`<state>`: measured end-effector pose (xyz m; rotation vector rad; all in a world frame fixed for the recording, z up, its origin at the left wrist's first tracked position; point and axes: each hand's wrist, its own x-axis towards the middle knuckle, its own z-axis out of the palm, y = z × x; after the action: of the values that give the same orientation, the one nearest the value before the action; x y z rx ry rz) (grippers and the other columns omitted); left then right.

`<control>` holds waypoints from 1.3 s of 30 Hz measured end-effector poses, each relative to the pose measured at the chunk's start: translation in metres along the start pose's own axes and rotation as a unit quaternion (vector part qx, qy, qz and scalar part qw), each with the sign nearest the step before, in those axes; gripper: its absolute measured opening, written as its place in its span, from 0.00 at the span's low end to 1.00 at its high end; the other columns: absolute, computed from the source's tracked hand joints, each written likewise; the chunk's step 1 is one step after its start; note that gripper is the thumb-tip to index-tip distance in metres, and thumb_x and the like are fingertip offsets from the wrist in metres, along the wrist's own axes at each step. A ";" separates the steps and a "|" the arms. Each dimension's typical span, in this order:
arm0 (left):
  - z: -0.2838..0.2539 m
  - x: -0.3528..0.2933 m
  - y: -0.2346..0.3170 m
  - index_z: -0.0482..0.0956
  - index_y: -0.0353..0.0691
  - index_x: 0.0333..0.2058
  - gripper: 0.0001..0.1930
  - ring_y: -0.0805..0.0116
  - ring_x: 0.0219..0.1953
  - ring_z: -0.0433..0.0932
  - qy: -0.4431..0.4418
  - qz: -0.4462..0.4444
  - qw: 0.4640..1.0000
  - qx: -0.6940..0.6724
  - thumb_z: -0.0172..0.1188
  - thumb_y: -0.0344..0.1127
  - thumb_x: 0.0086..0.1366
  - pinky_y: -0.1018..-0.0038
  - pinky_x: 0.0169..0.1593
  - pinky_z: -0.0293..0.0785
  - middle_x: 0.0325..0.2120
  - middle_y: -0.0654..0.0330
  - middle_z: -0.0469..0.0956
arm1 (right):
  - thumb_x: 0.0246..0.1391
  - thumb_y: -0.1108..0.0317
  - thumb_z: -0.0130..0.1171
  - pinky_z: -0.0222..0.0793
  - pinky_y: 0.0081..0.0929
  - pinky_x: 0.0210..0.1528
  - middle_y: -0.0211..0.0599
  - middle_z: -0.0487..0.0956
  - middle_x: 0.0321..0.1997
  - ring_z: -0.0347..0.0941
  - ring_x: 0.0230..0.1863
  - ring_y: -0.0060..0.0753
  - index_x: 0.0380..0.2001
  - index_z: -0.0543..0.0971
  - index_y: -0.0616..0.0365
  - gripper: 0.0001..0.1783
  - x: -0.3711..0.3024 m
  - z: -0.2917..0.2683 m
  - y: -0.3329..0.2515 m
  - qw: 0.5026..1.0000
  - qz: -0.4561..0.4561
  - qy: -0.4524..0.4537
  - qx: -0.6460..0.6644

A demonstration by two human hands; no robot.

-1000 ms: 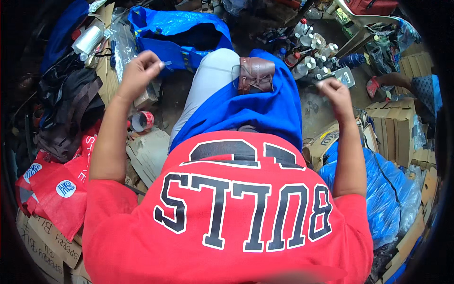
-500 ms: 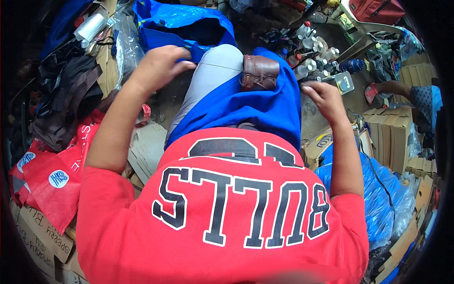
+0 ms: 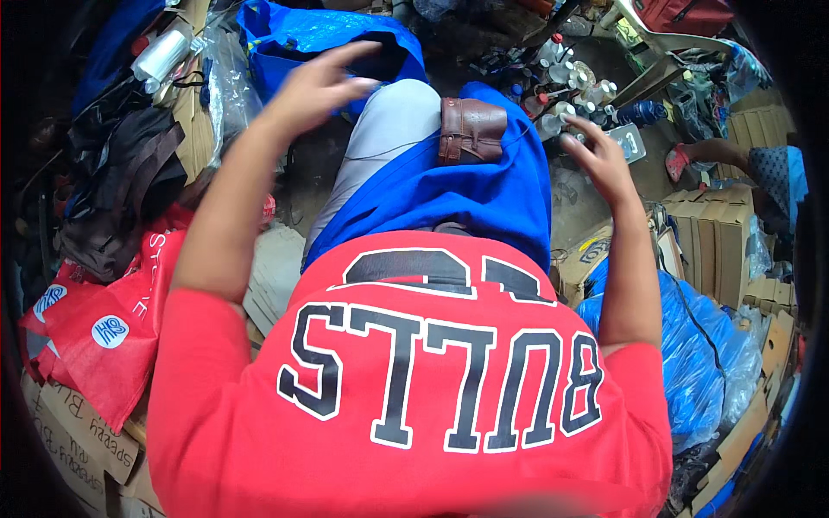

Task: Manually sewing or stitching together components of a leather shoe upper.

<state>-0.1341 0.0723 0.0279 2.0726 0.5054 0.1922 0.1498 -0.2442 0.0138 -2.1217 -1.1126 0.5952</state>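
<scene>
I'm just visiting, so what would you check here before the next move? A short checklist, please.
1. Brown leather piece resting on the blue cloth: ok.
2. Left hand free: ok, fingers spread, nothing visibly held.
3. Right hand pinched closed: not ok, thumb and finger are apart.
4. Dark thread pulled straight: not ok, it curves over the pale trouser leg.
5. Thread tight at the leather: cannot tell, too fine.

left hand (image 3: pixel 324 85) is kinda smeared. the thread (image 3: pixel 380 156) by the leather piece (image 3: pixel 473 132) is so thin i can't trace its ends. inside of the blue bag (image 3: pixel 281 33) is too dark to read, dark red bag (image 3: pixel 682 15) gets cropped up top, shirt (image 3: pixel 345 470) runs off the bottom.
</scene>
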 end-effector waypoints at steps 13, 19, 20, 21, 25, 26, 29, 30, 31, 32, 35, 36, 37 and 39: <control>0.097 0.057 0.033 0.72 0.46 0.54 0.34 0.58 0.45 0.75 -0.110 0.118 0.966 0.201 0.71 0.44 0.46 0.69 0.49 0.69 0.37 0.52 0.75 | 0.45 0.60 0.65 0.68 0.35 0.35 0.44 0.76 0.31 0.74 0.31 0.42 0.35 0.78 0.59 0.17 0.022 0.071 -0.043 0.990 -0.100 -0.018 -0.099; 0.107 0.073 0.015 0.75 0.41 0.50 0.32 0.56 0.49 0.72 -0.126 0.168 0.964 0.163 0.70 0.48 0.45 0.68 0.53 0.68 0.45 0.52 0.73 | 0.50 0.73 0.59 0.69 0.26 0.35 0.40 0.74 0.31 0.73 0.29 0.33 0.41 0.81 0.54 0.13 -0.021 0.051 -0.048 0.997 -0.036 0.026 0.069; 0.107 0.074 0.016 0.75 0.41 0.48 0.31 0.56 0.49 0.72 -0.144 0.176 0.964 0.136 0.70 0.48 0.46 0.68 0.53 0.68 0.45 0.52 0.73 | 0.50 0.73 0.59 0.69 0.26 0.35 0.40 0.74 0.31 0.73 0.29 0.33 0.41 0.81 0.54 0.13 -0.028 0.053 -0.048 0.997 -0.033 0.027 0.067; 0.107 0.074 0.016 0.76 0.39 0.45 0.28 0.61 0.47 0.74 -0.170 0.107 0.972 0.123 0.70 0.45 0.46 0.70 0.52 0.69 0.43 0.55 0.76 | 0.49 0.73 0.60 0.69 0.26 0.34 0.39 0.75 0.30 0.73 0.28 0.32 0.38 0.82 0.54 0.11 -0.033 0.056 -0.046 0.995 -0.089 0.019 0.033; 0.108 0.074 0.010 0.76 0.39 0.46 0.31 0.62 0.40 0.79 -0.165 0.098 0.981 0.032 0.71 0.49 0.44 0.72 0.45 0.72 0.36 0.55 0.80 | 0.46 0.72 0.62 0.69 0.26 0.33 0.36 0.77 0.26 0.74 0.28 0.31 0.32 0.83 0.54 0.08 -0.034 0.065 -0.046 0.992 -0.116 0.037 -0.026; 0.108 0.074 0.009 0.76 0.39 0.46 0.31 0.62 0.40 0.79 -0.165 0.097 0.981 0.032 0.71 0.49 0.44 0.72 0.45 0.72 0.36 0.55 0.80 | 0.46 0.72 0.62 0.68 0.25 0.32 0.36 0.76 0.26 0.74 0.27 0.31 0.33 0.83 0.54 0.08 -0.032 0.067 -0.046 0.994 -0.088 0.065 0.008; 0.108 0.073 0.009 0.76 0.39 0.46 0.31 0.62 0.41 0.79 -0.158 0.094 0.983 0.027 0.71 0.49 0.44 0.72 0.46 0.72 0.37 0.55 0.80 | 0.46 0.70 0.62 0.67 0.25 0.31 0.34 0.74 0.24 0.71 0.26 0.30 0.33 0.83 0.54 0.09 -0.026 0.065 -0.052 0.994 -0.088 0.054 0.031; 0.107 0.072 0.009 0.76 0.39 0.46 0.31 0.62 0.42 0.79 -0.161 0.086 0.983 0.024 0.71 0.49 0.44 0.72 0.47 0.71 0.37 0.55 0.80 | 0.46 0.70 0.62 0.67 0.25 0.30 0.34 0.73 0.24 0.71 0.25 0.30 0.33 0.83 0.53 0.09 -0.024 0.064 -0.053 0.995 -0.087 0.033 0.024; 0.106 0.072 0.010 0.76 0.39 0.46 0.32 0.62 0.42 0.78 -0.165 0.079 0.983 0.022 0.71 0.49 0.44 0.72 0.47 0.71 0.38 0.54 0.80 | 0.46 0.70 0.62 0.67 0.25 0.30 0.34 0.73 0.24 0.71 0.25 0.30 0.33 0.83 0.53 0.09 -0.022 0.064 -0.052 0.995 -0.087 0.033 0.024; 0.106 0.071 0.012 0.76 0.39 0.46 0.32 0.62 0.42 0.78 -0.165 0.080 0.983 0.021 0.71 0.49 0.44 0.72 0.47 0.71 0.38 0.54 0.80 | 0.46 0.69 0.62 0.67 0.25 0.30 0.34 0.73 0.23 0.71 0.25 0.31 0.33 0.83 0.53 0.08 -0.020 0.065 -0.051 0.995 -0.093 0.030 0.014; 0.107 0.071 0.015 0.76 0.37 0.46 0.29 0.68 0.43 0.76 -0.169 0.066 0.983 0.028 0.71 0.40 0.45 0.74 0.50 0.69 0.39 0.57 0.78 | 0.46 0.67 0.61 0.67 0.27 0.31 0.36 0.73 0.23 0.71 0.26 0.33 0.32 0.83 0.52 0.08 -0.019 0.062 -0.054 0.995 -0.093 0.021 -0.013; 0.107 0.070 0.016 0.76 0.37 0.47 0.29 0.67 0.43 0.76 -0.166 0.068 0.983 0.032 0.71 0.40 0.44 0.74 0.50 0.69 0.40 0.56 0.78 | 0.46 0.66 0.61 0.68 0.28 0.31 0.37 0.73 0.23 0.72 0.26 0.34 0.32 0.83 0.52 0.08 -0.019 0.060 -0.056 0.996 -0.086 0.015 -0.028; 0.107 0.070 0.015 0.76 0.37 0.47 0.29 0.67 0.43 0.76 -0.163 0.068 0.984 0.036 0.71 0.41 0.44 0.74 0.50 0.69 0.40 0.56 0.78 | 0.46 0.66 0.61 0.68 0.28 0.31 0.37 0.73 0.23 0.72 0.26 0.34 0.32 0.83 0.52 0.08 -0.018 0.058 -0.060 0.996 -0.086 0.014 -0.028; 0.107 0.072 0.011 0.76 0.38 0.47 0.31 0.64 0.43 0.77 -0.161 0.079 0.983 0.038 0.71 0.45 0.44 0.73 0.49 0.70 0.39 0.55 0.79 | 0.45 0.66 0.61 0.68 0.29 0.32 0.39 0.73 0.22 0.72 0.26 0.37 0.31 0.83 0.52 0.08 -0.016 0.054 -0.070 0.993 -0.099 0.008 -0.069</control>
<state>-0.0310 0.0149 -0.0241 2.1652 0.1526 -0.0730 0.0684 -0.2099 0.0292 -2.0935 -1.3704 0.4197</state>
